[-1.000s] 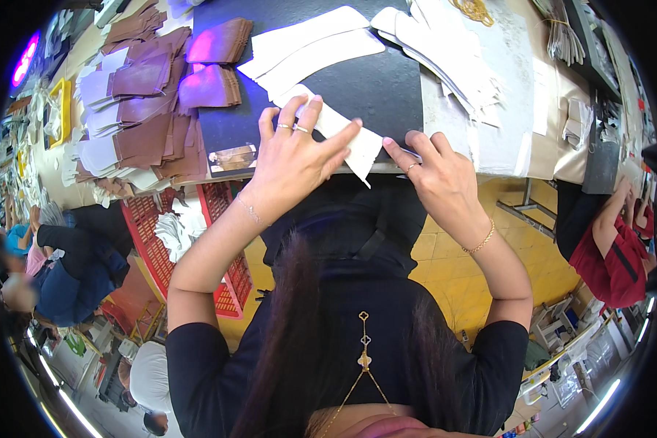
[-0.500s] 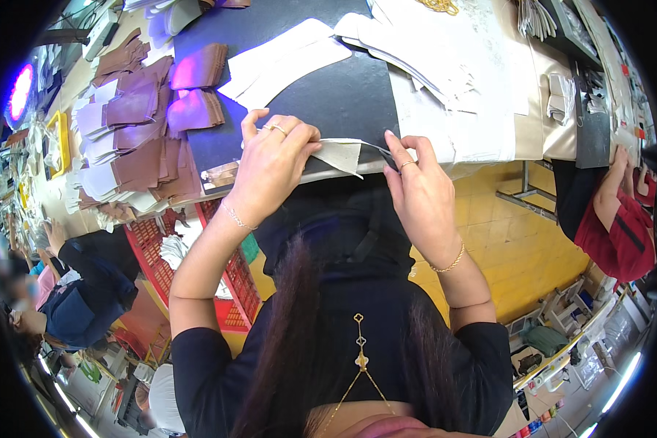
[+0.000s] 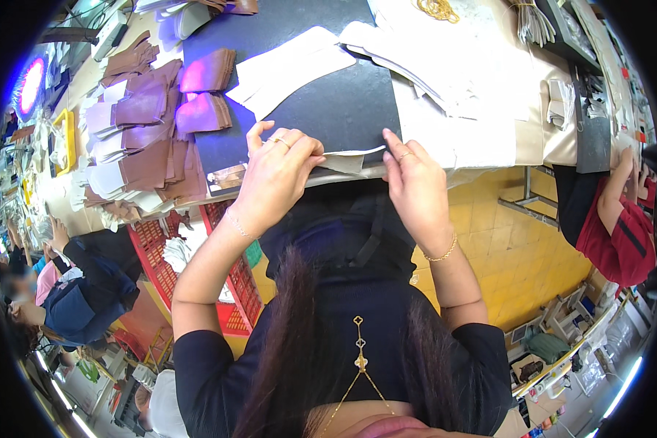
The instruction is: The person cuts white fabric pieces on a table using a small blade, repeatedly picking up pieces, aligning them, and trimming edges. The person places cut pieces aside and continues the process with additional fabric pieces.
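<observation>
Between my hands, at the near edge of the dark work mat (image 3: pixel 299 106), is a thin pale piece of sheet material (image 3: pixel 344 162), seen nearly edge-on. My left hand (image 3: pixel 283 166) pinches its left end between thumb and fingers. At the other end my right hand (image 3: pixel 415 175) has its thumb and index finger closed on the piece. Just beyond lie curved white cut pieces (image 3: pixel 292 64) fanned on the mat, and a further stack of white pieces (image 3: pixel 398 62) to their right.
Stacks of brown pieces (image 3: pixel 139 109) with white ones fill the left of the table, beside purple-lit brown stacks (image 3: pixel 204 113). A red plastic crate (image 3: pixel 247 288) stands below the edge. Rubber bands (image 3: pixel 436 10) lie at the back. Other people sit left and right, one in a red shirt (image 3: pixel 617 237).
The pale piece has turned from showing its broad face to lying almost edge-on. My right hand has shifted slightly left, and my left hand slightly right and down.
</observation>
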`<act>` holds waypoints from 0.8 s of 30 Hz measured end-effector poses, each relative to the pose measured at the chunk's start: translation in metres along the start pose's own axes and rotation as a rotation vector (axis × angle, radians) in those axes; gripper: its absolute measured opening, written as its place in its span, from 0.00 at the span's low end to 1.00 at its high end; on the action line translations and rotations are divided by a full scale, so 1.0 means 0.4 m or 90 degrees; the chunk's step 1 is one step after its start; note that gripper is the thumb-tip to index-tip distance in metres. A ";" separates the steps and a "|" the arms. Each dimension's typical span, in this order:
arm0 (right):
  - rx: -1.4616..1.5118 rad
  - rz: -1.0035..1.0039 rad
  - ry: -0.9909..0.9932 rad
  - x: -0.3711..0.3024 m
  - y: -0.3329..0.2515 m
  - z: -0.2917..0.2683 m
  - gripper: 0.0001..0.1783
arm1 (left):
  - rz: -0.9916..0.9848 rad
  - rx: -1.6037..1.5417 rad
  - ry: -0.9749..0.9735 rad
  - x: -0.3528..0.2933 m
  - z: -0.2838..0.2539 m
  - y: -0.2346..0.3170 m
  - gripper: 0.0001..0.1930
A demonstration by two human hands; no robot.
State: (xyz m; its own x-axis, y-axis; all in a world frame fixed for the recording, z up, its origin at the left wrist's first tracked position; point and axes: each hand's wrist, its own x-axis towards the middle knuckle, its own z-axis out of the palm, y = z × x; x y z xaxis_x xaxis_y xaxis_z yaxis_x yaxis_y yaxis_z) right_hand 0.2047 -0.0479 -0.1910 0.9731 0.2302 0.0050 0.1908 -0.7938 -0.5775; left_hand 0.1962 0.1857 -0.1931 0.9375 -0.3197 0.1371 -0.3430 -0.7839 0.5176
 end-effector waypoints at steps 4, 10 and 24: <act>0.138 0.106 0.030 0.015 0.035 -0.057 0.21 | -0.019 -0.069 -0.019 0.050 -0.024 0.008 0.05; 0.376 0.281 0.081 -0.008 0.043 -0.142 0.23 | 0.142 -0.053 0.189 0.359 0.030 0.050 0.10; 0.503 0.225 -0.014 0.016 0.027 -0.134 0.24 | -0.237 0.177 0.004 0.269 -0.019 -0.215 0.21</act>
State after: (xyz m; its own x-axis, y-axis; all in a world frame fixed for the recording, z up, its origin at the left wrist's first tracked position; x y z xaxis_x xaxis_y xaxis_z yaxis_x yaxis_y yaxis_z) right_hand 0.2199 -0.0853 -0.1536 0.9544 0.0610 -0.2923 -0.2755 -0.1980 -0.9407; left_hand 0.3270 0.2228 -0.2167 0.9999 0.0127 -0.0104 0.0152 -0.9578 0.2872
